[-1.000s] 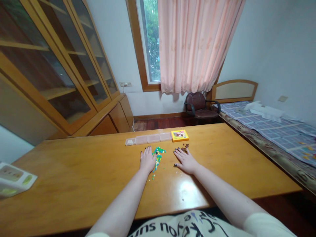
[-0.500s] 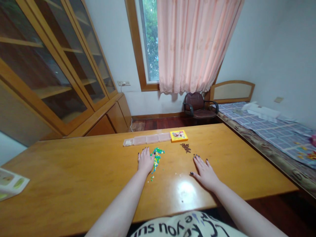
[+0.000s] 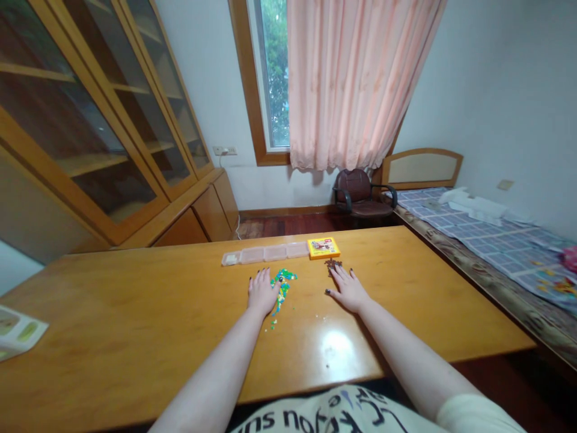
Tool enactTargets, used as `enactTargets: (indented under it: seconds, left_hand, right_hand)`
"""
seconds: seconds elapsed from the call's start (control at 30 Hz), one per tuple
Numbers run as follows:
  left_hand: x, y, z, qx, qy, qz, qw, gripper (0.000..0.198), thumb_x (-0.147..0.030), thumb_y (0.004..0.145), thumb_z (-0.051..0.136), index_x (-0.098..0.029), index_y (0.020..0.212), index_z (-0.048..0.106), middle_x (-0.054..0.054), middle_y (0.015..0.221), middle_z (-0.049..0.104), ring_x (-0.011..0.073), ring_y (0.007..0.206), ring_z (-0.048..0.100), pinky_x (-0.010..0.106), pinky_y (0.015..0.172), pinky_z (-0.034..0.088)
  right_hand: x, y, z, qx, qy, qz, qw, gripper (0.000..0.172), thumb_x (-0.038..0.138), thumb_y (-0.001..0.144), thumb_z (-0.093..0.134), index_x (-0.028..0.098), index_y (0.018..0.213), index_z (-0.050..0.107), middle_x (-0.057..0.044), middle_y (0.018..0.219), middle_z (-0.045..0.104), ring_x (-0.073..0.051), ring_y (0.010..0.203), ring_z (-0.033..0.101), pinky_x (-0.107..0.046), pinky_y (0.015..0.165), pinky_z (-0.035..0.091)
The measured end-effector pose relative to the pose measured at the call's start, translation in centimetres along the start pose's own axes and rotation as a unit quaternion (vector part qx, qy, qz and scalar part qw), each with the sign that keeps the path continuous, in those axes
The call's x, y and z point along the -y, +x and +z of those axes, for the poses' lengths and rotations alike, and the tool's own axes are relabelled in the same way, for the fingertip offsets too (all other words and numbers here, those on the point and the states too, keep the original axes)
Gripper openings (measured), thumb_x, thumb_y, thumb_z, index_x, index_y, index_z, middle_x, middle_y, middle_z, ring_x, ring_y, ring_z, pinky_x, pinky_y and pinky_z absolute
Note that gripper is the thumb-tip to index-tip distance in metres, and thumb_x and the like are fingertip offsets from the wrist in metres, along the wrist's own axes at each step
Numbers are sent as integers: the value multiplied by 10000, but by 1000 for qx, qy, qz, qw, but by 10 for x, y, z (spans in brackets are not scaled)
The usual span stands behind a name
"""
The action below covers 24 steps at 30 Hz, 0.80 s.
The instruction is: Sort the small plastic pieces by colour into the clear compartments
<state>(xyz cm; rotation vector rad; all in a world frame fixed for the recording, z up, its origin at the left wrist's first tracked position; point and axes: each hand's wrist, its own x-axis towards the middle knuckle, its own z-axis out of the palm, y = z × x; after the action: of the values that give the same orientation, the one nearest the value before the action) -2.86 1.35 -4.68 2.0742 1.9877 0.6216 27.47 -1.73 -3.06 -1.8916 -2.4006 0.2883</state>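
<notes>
My left hand (image 3: 262, 291) lies flat on the wooden table (image 3: 135, 313), fingers spread, its right edge against a scatter of small green, blue and yellow beads (image 3: 281, 285). My right hand (image 3: 348, 289) also lies flat and open, fingertips touching a little heap of dark brown beads (image 3: 333, 263). Beyond the hands sit a row of clear plastic compartment boxes (image 3: 264, 253) and a small yellow box (image 3: 323, 247). Neither hand holds anything.
A white printed carton (image 3: 15, 329) lies at the table's left edge. Glass-fronted wooden cabinets (image 3: 90, 120) line the left wall. Behind the table stand a dark office chair (image 3: 360, 195), a window with a pink curtain (image 3: 356, 78), and a bed (image 3: 491, 234) on the right.
My right hand slid out to the right away from the brown beads, then came back left and forward to touch them. The left hand stayed beside the coloured beads.
</notes>
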Motion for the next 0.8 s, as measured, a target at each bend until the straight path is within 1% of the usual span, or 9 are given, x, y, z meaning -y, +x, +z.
enactTargets:
  seconds: [0.03, 0.1, 0.2, 0.27, 0.37, 0.43, 0.5, 0.63, 0.8]
  left_hand:
    - [4, 1, -1, 15, -37, 4, 999, 562, -394, 852, 425, -115, 1340, 425, 148, 1386, 452, 282, 1301, 375, 489, 1111, 195]
    - [15, 1, -3, 41, -127, 16, 991, 528, -349, 864, 399, -157, 1356, 404, 118, 1376, 472, 242, 1285, 409, 455, 1102, 242]
    - [32, -15, -9, 56, -203, 55, 976, 609, -368, 849, 417, -154, 1409, 308, 128, 1428, 399, 231, 1310, 377, 417, 1073, 311]
    - [38, -37, -15, 78, -158, 114, 978, 774, -468, 793, 506, -148, 1441, 230, 146, 1481, 295, 274, 1354, 291, 454, 1094, 268]
    - [36, -74, -22, 93, -42, 200, 974, 1030, -589, 653, 633, -187, 1466, 145, 133, 1519, 189, 317, 1387, 182, 511, 1127, 147]
    - [30, -92, -25, 97, 19, 205, 974, 1049, -605, 641, 635, -208, 1470, 129, 110, 1527, 169, 305, 1395, 158, 505, 1137, 112]
    - [24, -99, -25, 90, 64, 166, 980, 974, -600, 699, 578, -194, 1469, 142, 112, 1526, 167, 292, 1399, 150, 501, 1140, 91]
    - [16, -85, -21, 62, 114, 81, 988, 863, -604, 771, 472, -146, 1455, 211, 144, 1513, 193, 302, 1398, 151, 530, 1129, 74]
    - [7, -45, -21, 68, 120, 64, 988, 873, -631, 780, 429, -100, 1443, 230, 173, 1508, 192, 319, 1392, 162, 549, 1114, 108]
  right_hand:
    - [0, 0, 2, -13, -2, 17, 1000, 819, 648, 838, 305, 139, 1465, 168, -123, 1530, 111, -253, 1408, 96, -466, 1120, 24]
    - [-2, -4, 6, -43, -9, 90, 995, 811, 634, 847, 291, 110, 1458, 187, -145, 1530, 98, -278, 1407, 73, -474, 1114, 20]
    - [-7, -12, 13, -57, -12, 211, 976, 871, 646, 836, 286, 36, 1447, 177, -202, 1513, 125, -319, 1397, 84, -492, 1105, 33]
    - [-10, -13, 15, -46, -13, 235, 971, 919, 670, 817, 283, 15, 1448, 149, -202, 1512, 123, -318, 1396, 76, -499, 1105, 22]
    - [-10, -7, 16, -30, -16, 234, 972, 991, 721, 779, 276, 5, 1449, 126, -188, 1518, 91, -318, 1398, 35, -539, 1093, -15]
    - [-7, 1, 16, -29, -15, 231, 972, 1038, 753, 754, 271, -6, 1446, 124, -194, 1517, 81, -327, 1396, 24, -569, 1080, -24]
    - [-4, 13, 15, -32, -11, 225, 974, 1060, 775, 741, 251, -10, 1443, 135, -204, 1514, 80, -335, 1395, 20, -589, 1069, -26]
    - [2, 36, 14, -34, -1, 232, 972, 1045, 768, 753, 224, -14, 1441, 141, -219, 1509, 91, -343, 1392, 33, -610, 1058, -26]
    - [7, 50, 10, -37, 17, 240, 970, 981, 713, 797, 230, -30, 1433, 158, -233, 1502, 111, -351, 1391, 43, -624, 1051, -32]
